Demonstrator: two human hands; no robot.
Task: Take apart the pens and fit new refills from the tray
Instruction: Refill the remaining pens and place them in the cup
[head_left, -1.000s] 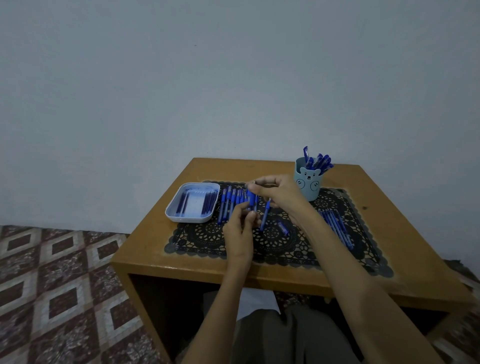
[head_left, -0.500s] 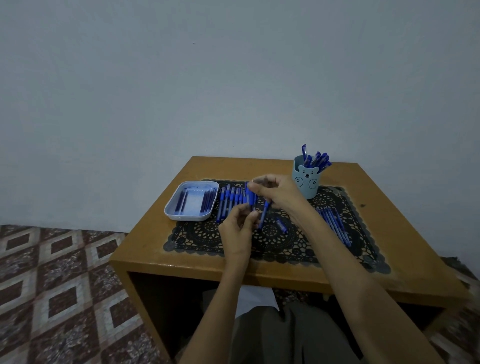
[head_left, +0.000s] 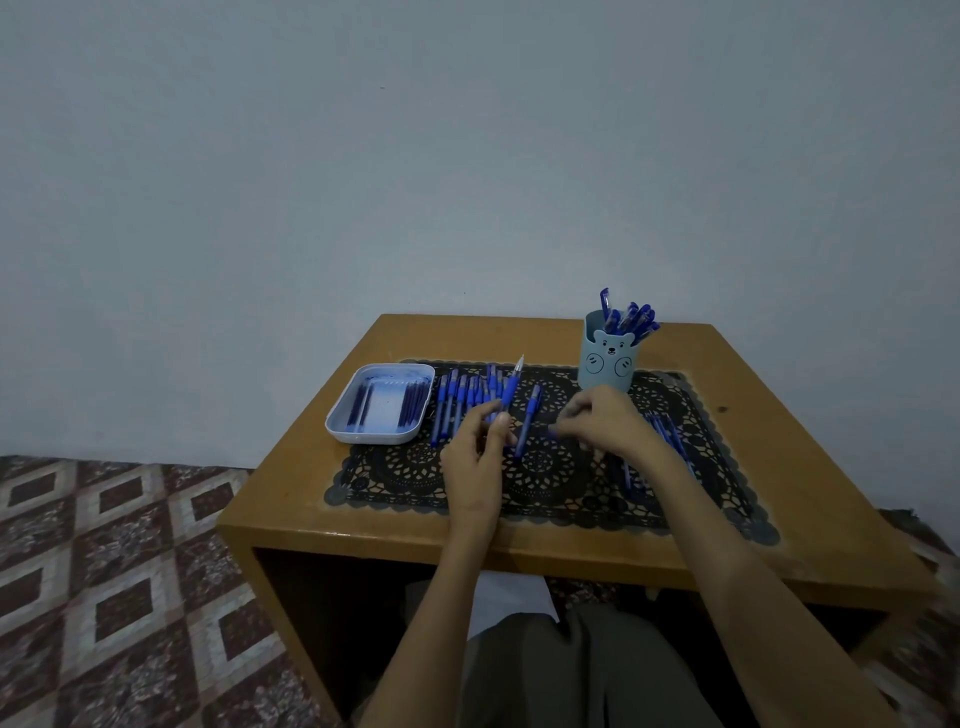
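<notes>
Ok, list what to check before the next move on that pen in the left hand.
1. Grip: the left hand holds the pen: ok.
2. Tip bare, pointing away from the person: ok.
3. Barrel unscrewed: cannot tell.
4. The right hand free to help: cannot tell; its fingers are down at the mat, and whether they hold anything is too small to see.
5. The tray holds refills: ok.
6. The cup upright, apart from both hands: ok.
</notes>
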